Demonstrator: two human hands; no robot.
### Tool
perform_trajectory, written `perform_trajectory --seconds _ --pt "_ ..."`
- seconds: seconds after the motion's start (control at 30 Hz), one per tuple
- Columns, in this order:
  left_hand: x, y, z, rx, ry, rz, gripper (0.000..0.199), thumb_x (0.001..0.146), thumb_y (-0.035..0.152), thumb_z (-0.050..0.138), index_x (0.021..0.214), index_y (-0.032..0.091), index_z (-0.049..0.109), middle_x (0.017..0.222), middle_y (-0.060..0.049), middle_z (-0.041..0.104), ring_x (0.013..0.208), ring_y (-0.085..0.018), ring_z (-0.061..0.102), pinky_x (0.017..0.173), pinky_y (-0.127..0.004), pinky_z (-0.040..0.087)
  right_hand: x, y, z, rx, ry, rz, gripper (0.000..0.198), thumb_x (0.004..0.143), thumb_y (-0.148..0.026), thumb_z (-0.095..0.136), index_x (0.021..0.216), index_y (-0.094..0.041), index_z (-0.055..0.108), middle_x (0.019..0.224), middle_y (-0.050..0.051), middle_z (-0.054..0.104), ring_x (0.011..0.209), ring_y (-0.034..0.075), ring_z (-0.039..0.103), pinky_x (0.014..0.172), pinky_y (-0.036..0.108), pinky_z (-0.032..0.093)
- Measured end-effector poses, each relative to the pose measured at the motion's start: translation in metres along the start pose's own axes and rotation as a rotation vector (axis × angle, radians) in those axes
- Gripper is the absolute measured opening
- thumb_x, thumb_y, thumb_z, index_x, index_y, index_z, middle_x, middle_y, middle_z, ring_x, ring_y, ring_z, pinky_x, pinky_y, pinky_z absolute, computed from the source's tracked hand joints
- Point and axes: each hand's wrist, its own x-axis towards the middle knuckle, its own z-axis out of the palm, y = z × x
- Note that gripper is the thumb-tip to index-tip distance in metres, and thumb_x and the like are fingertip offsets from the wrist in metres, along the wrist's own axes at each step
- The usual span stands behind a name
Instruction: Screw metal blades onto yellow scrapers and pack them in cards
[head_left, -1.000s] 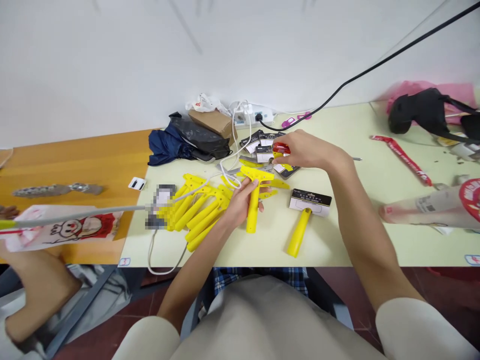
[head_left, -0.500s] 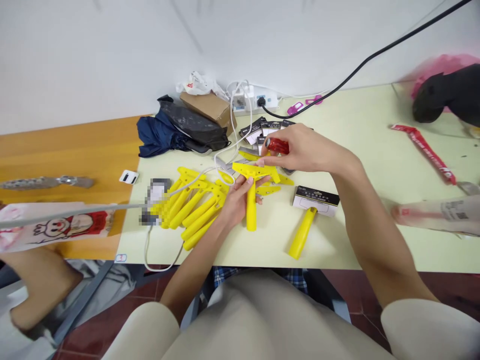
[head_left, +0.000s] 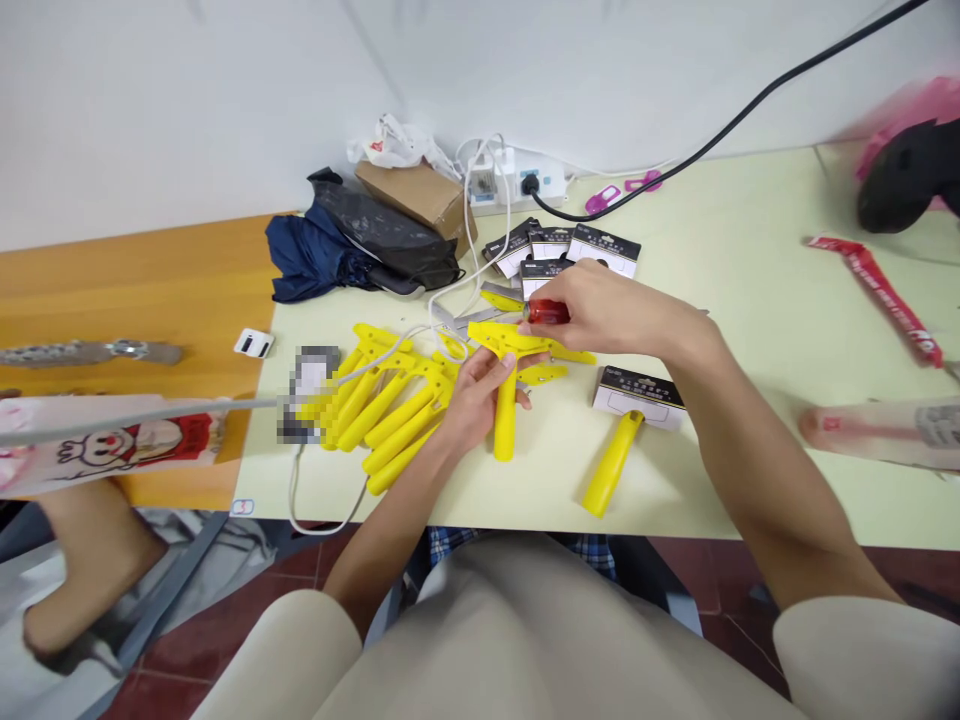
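Note:
My left hand (head_left: pixel 474 400) is closed around a yellow plastic scraper (head_left: pixel 505 420), its handle pointing towards me and its wide head facing away. My right hand (head_left: pixel 600 308) grips a red-handled screwdriver (head_left: pixel 547 312) just above the scraper's head, and its fingertips are close to the head. The screwdriver's tip is hidden. Left of my hands lies a pile of similar yellow scrapers (head_left: pixel 390 410). More yellow heads and grey metal blades are partly covered behind my hands. On the right, a single yellow handle (head_left: pixel 611 465) rests against a black-and-white packaged box (head_left: pixel 641 397).
Several black-and-white packages (head_left: pixel 604 250) lie behind my hands. A power strip (head_left: pixel 544 185), a cardboard box (head_left: pixel 416 195) and a dark blue umbrella (head_left: pixel 311 260) are along the wall. White cables (head_left: pixel 472 290) cross the work area. At left, a person's arm (head_left: pixel 97 560) shows.
My right hand and the screwdriver have come down slightly nearer the scraper's head. The view has shifted a little; my left hand still holds the scraper.

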Motion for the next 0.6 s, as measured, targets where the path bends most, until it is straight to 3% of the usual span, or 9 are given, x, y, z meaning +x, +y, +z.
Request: perform_trajectory --seconds 0.33,0.6 --pt "0.0054 -0.0028 -0.0022 0.020 0.012 -0.007 0.048 0.088 0.053 0.098 0.114 0.019 0.077 0.140 -0.015 0.078 0.136 -0.040 0.078 0.051 -0.023 0.061 0.0006 -0.0023 0.0032 -0.018 -0.010 -0.096 0.033 0.095 -0.019 0.066 0.071 -0.023 0.043 0.062 -0.003 0.047 0.058 0.015 0.035 0.065 0.039 0.023" --pt "0.0060 -0.0048 -0.0035 0.112 0.001 0.016 0.054 0.088 0.062 0.095 0.119 0.021 0.079 0.139 -0.014 0.081 0.126 -0.038 0.083 0.051 -0.025 0.063 0.0017 -0.0059 0.0058 -0.047 -0.026 -0.111 0.033 0.097 -0.019 0.063 0.071 -0.024 0.043 0.060 -0.003 0.045 0.058 0.015 0.036 0.067 0.039 0.022"
